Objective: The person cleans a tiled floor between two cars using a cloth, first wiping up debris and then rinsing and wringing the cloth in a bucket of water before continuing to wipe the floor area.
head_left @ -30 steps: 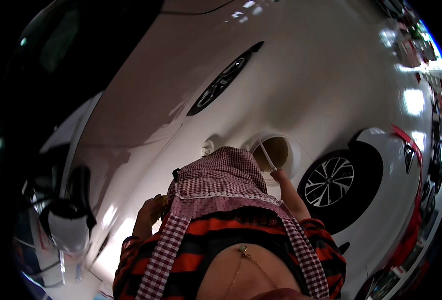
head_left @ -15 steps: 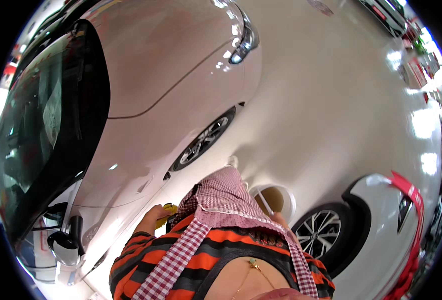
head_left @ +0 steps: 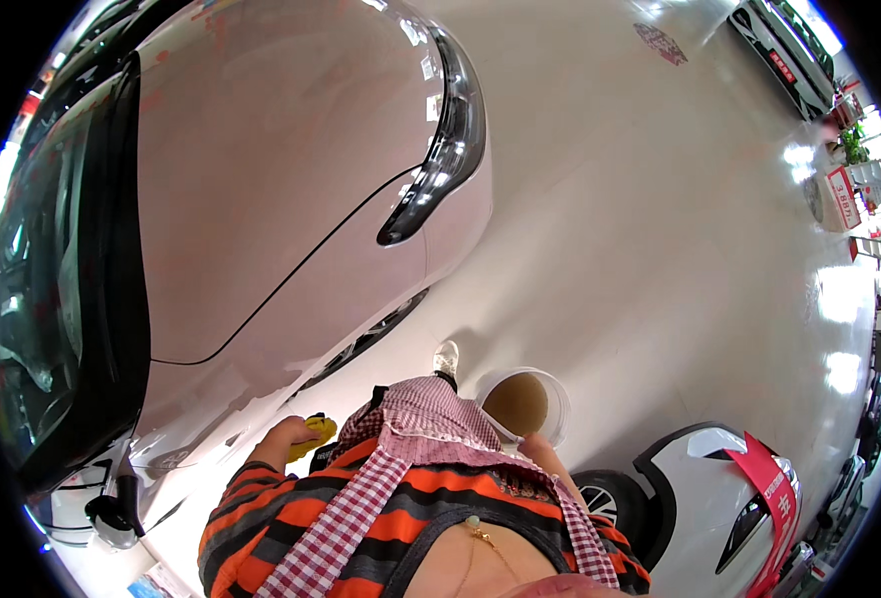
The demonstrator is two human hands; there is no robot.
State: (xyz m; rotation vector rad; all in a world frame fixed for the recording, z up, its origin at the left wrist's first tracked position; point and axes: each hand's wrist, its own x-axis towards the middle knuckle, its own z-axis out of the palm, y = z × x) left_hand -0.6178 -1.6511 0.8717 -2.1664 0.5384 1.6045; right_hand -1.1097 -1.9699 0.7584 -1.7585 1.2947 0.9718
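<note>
My left hand point(head_left: 289, 437) is closed around a yellow cloth point(head_left: 315, 436) at my left side, close to the pale pink car point(head_left: 271, 189). On my right hangs a white bucket point(head_left: 560, 411), with murky brown liquid point(head_left: 518, 403) inside. My right hand point(head_left: 537, 448) is closed at its near rim and carries it; the handle is mostly hidden behind the hand.
The pink car fills the left side, its headlight point(head_left: 438, 149) and front wheel point(head_left: 365, 339) near me. At the lower right stands a white car point(head_left: 700, 468) with a red ribbon point(head_left: 769, 503). Another vehicle point(head_left: 779, 65) is at the far right. Shiny floor point(head_left: 640, 229) lies ahead.
I have moved forward along the pink car, and its headlight is nearer. The white car has slipped further back at lower right. Both hands keep their hold.
</note>
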